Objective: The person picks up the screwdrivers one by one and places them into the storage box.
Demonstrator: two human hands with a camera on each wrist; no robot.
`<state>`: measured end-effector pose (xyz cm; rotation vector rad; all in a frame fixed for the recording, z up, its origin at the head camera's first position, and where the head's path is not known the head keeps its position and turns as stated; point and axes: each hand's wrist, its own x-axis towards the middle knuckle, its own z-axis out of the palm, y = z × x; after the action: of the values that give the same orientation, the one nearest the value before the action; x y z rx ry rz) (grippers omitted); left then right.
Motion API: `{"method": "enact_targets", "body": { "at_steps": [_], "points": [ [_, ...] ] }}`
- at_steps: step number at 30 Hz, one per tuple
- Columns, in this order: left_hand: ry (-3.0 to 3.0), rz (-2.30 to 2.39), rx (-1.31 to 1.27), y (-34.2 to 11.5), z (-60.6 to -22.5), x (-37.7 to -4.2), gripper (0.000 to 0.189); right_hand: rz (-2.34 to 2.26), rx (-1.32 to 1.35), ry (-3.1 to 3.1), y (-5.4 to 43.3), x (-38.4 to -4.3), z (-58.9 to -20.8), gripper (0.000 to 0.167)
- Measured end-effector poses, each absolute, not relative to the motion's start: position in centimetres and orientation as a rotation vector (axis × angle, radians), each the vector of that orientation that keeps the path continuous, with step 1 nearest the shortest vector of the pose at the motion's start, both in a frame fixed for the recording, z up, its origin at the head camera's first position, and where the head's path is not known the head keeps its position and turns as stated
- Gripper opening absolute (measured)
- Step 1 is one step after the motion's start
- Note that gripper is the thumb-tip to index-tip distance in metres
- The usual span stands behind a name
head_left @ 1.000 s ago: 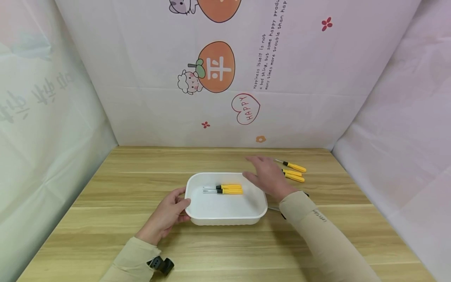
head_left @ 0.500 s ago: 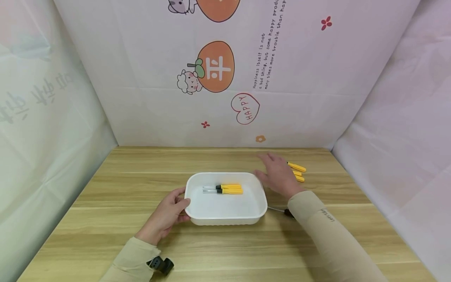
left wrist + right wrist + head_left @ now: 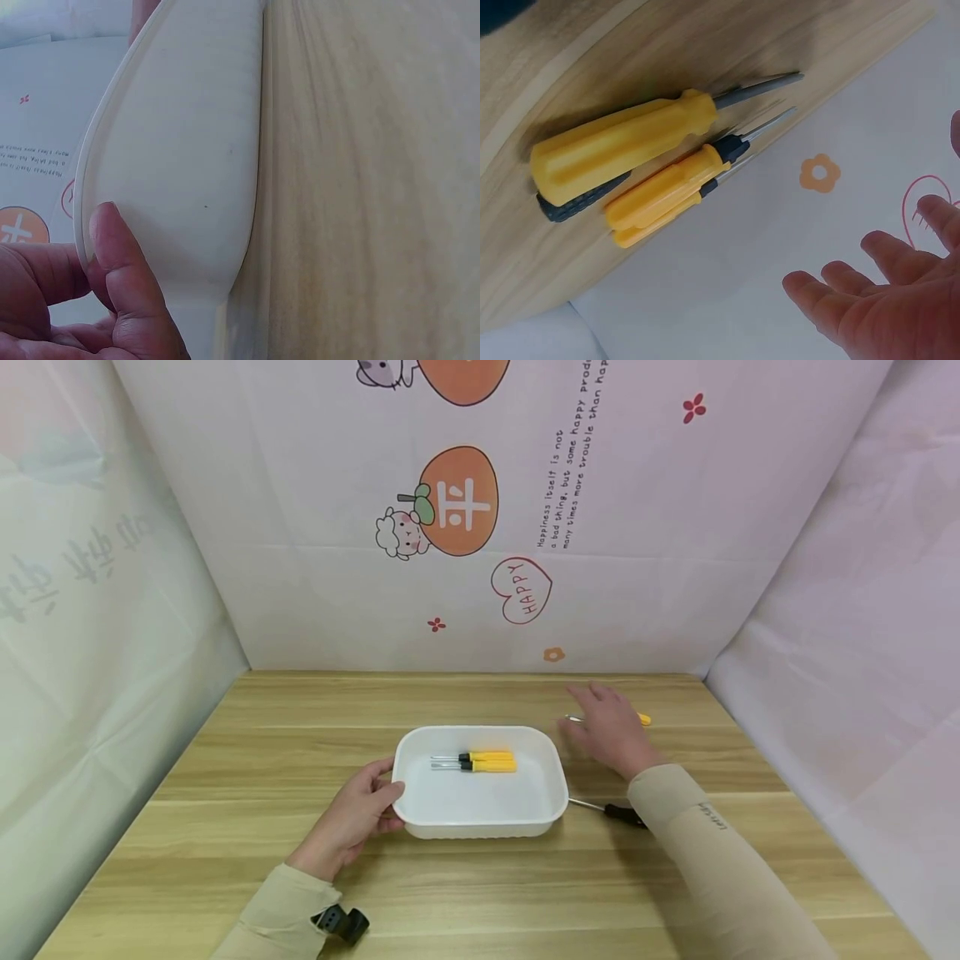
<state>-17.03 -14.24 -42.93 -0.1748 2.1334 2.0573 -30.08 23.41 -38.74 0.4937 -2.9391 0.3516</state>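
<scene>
My left hand [image 3: 352,818] grips the left end of a white plastic box [image 3: 480,827]. In the left wrist view its fingers hold the rim between them. Inside the box lie small screwdrivers [image 3: 491,767] with yellow handles, side by side. My right hand [image 3: 611,731] hovers right of the box with fingers spread, holding nothing. It partly hides loose screwdrivers in the head view. The right wrist view shows a large yellow screwdriver [image 3: 622,142], a black handle [image 3: 585,199] and small yellow screwdrivers [image 3: 667,187] on the table, apart from the fingers.
A black-handled screwdriver [image 3: 624,815] lies on the wooden table [image 3: 480,902] just right of the box, partly under my right sleeve. Printed white sheets [image 3: 300,610] stand at the back and both sides.
My right hand has moved rightwards from over the box's right end to over the loose screwdrivers, covering most of them. The black-handled screwdriver shows more. My left hand and the box stay still.
</scene>
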Motion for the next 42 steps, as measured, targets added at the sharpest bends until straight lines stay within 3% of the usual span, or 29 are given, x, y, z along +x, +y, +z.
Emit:
{"method": "enact_targets", "body": {
  "at_steps": [42],
  "points": [
    [2.131,2.05,-0.172,-14.5,-42.9,-16.9,0.054,0.304,0.363,-3.059,29.7,-31.5,-40.7,0.064]
  ]
}}
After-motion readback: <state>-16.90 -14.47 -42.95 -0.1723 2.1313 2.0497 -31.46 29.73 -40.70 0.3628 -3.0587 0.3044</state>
